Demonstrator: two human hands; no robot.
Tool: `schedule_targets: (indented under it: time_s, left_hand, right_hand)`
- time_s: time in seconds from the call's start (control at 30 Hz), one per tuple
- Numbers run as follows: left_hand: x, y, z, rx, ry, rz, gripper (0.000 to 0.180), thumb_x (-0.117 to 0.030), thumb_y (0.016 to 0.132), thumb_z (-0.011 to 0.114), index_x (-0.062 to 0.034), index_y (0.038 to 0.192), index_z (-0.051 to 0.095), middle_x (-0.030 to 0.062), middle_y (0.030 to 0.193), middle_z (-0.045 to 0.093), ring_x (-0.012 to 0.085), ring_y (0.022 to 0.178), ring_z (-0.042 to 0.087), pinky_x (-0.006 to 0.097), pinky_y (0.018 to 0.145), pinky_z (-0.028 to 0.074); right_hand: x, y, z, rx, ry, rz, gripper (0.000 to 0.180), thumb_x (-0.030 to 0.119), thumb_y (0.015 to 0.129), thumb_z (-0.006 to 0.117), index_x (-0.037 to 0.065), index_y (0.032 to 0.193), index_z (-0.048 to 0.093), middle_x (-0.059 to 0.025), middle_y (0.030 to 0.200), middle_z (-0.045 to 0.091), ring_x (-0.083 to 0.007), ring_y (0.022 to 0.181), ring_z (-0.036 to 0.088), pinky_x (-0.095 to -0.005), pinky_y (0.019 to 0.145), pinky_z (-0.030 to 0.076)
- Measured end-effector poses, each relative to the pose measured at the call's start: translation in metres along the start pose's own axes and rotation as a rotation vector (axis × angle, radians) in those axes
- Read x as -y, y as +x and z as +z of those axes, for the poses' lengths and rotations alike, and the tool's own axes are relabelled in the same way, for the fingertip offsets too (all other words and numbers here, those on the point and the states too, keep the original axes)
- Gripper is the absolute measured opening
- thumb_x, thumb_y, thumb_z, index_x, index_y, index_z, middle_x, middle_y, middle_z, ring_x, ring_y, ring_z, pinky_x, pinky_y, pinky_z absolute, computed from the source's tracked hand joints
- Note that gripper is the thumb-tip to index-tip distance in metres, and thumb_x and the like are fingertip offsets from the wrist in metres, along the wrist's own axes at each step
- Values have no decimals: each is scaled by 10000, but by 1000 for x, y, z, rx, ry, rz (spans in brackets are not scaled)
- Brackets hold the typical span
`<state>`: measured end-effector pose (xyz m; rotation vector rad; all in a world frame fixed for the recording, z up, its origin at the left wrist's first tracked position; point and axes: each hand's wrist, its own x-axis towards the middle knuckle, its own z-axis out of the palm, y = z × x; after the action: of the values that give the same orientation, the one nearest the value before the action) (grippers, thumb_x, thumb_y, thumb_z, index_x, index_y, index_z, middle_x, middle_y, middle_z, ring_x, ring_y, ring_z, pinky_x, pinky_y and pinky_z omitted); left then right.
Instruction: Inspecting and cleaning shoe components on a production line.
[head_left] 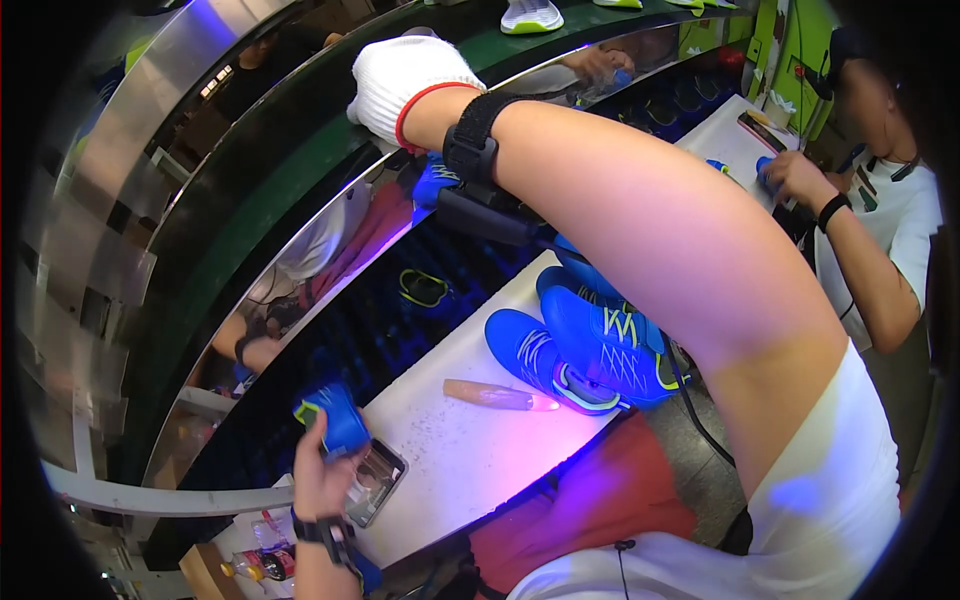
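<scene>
The left hand is gripping a blue shoe near a phone; the gloved right hand is hanging over the green conveyor, its grip hidden from me. A capped bottle is sitting near a brown panel, contents unclear.

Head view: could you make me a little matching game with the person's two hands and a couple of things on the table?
Things
1. right hand
2. left hand
3. stick-like tool
4. phone-like device

Descriptions
A. lying near the laced blue shoes
B. flat, beside the other wrist-strapped arm's bare hand
C. in a white glove
D. holding a blue shoe

Pairs: 1-C, 2-D, 3-A, 4-B
</scene>
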<state>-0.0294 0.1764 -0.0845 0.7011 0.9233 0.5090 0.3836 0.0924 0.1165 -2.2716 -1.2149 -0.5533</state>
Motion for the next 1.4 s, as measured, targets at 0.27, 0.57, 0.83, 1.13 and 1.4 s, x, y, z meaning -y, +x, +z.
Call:
schedule_targets:
  time_s: [0.27,0.57,0.83,1.13,1.4]
  left_hand:
    - [90,-113,17,262,143,-31,606,-301,1049,703,73,1487,514,240,1343,700,407,1138,740,540,991,612]
    - [106,-119,6,174,1490,964,579,-157,964,755,52,1471,567,270,1439,638,456,1345,589,507,1161,462]
    - [106,-63,99,323,1744,682,393,-350,975,742,-10,1162,681,231,887,742,457,876,712,570,823,543]
    - [130,-119,71,439,790,1153,499,-152,954,770,-9,1381,556,237,1341,654,469,1291,617,524,1128,469]
    - [119,-145,60,427,871,1262,349,0,838,868,-57,1055,601,272,1323,697,432,1149,740,462,948,617]
  right_hand:
    - [0,-7,4,-190,-25,-137,265,318,919,719,101,1031,822,-195,1059,772,-388,1073,728,-495,941,593]
    - [22,-223,-112,-248,307,-715,371,270,913,814,107,1220,684,-133,910,769,-327,791,762,-428,671,601]
    - [0,-353,-92,189,617,-143,219,178,959,823,12,1060,723,-94,820,761,-170,673,722,-321,642,569]
    - [-4,-421,-22,25,1657,477,513,413,911,896,37,1074,588,-222,1120,769,-289,1050,761,-398,945,595]
    - [24,-396,-39,461,1393,-49,398,192,837,929,88,1028,597,-328,1506,591,-458,1488,505,-572,1216,408]
